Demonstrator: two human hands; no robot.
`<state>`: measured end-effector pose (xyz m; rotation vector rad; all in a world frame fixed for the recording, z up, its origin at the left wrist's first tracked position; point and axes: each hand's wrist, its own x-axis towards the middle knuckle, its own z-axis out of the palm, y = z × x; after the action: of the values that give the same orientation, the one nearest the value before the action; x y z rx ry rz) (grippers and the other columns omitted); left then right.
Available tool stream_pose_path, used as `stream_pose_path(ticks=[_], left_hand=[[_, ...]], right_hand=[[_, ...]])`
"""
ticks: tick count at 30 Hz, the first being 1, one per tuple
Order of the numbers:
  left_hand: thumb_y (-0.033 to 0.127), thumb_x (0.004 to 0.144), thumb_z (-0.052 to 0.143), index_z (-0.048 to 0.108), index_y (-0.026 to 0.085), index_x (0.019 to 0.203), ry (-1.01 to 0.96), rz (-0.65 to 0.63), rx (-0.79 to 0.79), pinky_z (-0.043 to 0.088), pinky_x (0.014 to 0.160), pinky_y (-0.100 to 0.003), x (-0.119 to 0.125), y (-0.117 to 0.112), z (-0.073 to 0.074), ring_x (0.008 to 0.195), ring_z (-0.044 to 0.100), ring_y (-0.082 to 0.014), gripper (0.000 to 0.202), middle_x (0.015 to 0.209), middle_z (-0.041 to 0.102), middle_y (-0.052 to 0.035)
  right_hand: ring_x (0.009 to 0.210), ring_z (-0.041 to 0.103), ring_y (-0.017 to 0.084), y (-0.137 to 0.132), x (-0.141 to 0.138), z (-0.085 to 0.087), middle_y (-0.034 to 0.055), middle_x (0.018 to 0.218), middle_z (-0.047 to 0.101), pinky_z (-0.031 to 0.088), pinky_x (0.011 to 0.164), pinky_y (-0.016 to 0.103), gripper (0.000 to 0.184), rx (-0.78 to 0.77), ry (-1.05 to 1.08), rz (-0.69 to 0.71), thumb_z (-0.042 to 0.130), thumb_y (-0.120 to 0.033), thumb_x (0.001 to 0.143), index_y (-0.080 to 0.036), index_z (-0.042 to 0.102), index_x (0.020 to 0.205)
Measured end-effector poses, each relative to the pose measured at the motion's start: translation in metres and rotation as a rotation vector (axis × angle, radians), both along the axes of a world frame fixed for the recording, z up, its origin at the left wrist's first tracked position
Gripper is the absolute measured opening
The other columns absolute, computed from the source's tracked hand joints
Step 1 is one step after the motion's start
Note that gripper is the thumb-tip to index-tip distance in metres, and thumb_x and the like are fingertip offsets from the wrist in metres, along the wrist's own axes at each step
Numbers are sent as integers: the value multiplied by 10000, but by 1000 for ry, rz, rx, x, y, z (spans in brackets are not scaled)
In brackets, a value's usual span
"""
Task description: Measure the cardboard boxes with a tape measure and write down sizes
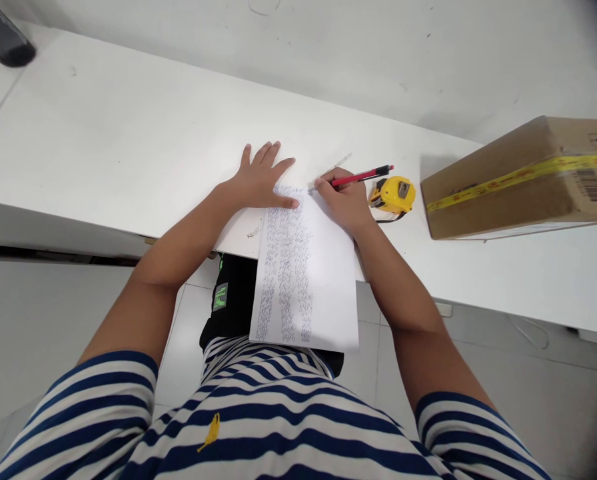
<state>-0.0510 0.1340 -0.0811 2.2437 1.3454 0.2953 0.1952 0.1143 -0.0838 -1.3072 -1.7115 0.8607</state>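
A white sheet of paper (323, 280) covered with columns of blue handwriting lies on the white table (103, 147) and hangs over its near edge. My left hand (261, 177) rests flat with fingers spread, pressing the sheet's top left corner. My right hand (343, 197) is closed around a red pen (361, 177), its tip touching the top of the sheet.
A yellow tape measure (393, 195) sits just right of my right hand. A cardboard box (523, 180) with yellow tape stands at the right. A dark object (3, 37) lies at the far left corner. A white wall runs behind the table.
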Motion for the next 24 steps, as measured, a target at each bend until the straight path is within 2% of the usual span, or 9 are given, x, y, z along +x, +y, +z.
stream_pose_path(ticks=[3,7,10,12,15,17,20,22,24], left_hand=[[963,676,620,405,263,1649,-26,3,0,-170,1294,-666,-1,1,-2,1674,-28,-482,1218,1830,95,-123],[971,685,604,392,275,1655,-9,-4,3,-186,1289,-656,-1,3,-4,1674,-41,-480,1212,1835,88,-95],[971,688,601,385,280,1658,0,-1,0,-186,1291,-656,0,2,-3,1674,-46,-481,1210,1837,81,-82],[965,684,612,375,265,1664,19,8,-5,-172,1293,-668,2,0,2,1675,-39,-479,1227,1835,83,-102],[944,716,606,333,225,1684,96,30,-25,-138,1306,-668,6,-6,14,1682,-33,-458,1236,1829,59,-150],[925,753,588,306,205,1694,154,46,-41,-120,1317,-655,8,-10,21,1687,-37,-441,1218,1827,39,-167],[904,797,557,324,230,1685,193,68,-35,-88,1329,-651,8,-14,27,1694,-12,-414,1139,1829,57,-152],[870,839,541,352,254,1669,206,81,-21,-57,1337,-645,5,-12,28,1699,27,-389,1051,1829,89,-139],[812,886,538,379,253,1655,223,94,-5,1,1352,-617,1,-8,27,1699,66,-369,964,1823,146,-131]], right_hand=[[758,606,144,1,0,-1,-29,762,668,513,750,338,149,15,-25,-1,685,-337,900,-225,685,802],[828,666,164,2,0,-3,0,882,739,538,790,352,192,52,-72,26,690,-415,921,-229,732,942],[856,696,174,2,2,-6,17,959,766,562,824,356,258,146,-110,76,663,-450,949,-234,733,1071],[926,715,193,0,4,-9,42,1034,775,570,878,368,293,248,-184,131,603,-455,991,-236,716,1150],[1029,714,218,-5,4,-9,72,1124,759,565,900,372,322,364,-409,216,479,-387,1049,-244,685,1250],[1030,701,228,-9,0,-5,90,1154,738,557,820,352,371,369,-595,271,422,-299,1047,-240,659,1327],[1017,677,253,-16,-8,6,138,1247,705,538,744,351,502,339,-815,320,408,-170,990,-212,594,1454],[1026,668,268,-18,-6,15,159,1308,686,548,773,378,599,336,-876,288,397,-99,945,-208,547,1515],[1065,662,288,-18,7,24,173,1349,670,559,844,422,625,348,-863,161,385,-86,934,-203,533,1531]])
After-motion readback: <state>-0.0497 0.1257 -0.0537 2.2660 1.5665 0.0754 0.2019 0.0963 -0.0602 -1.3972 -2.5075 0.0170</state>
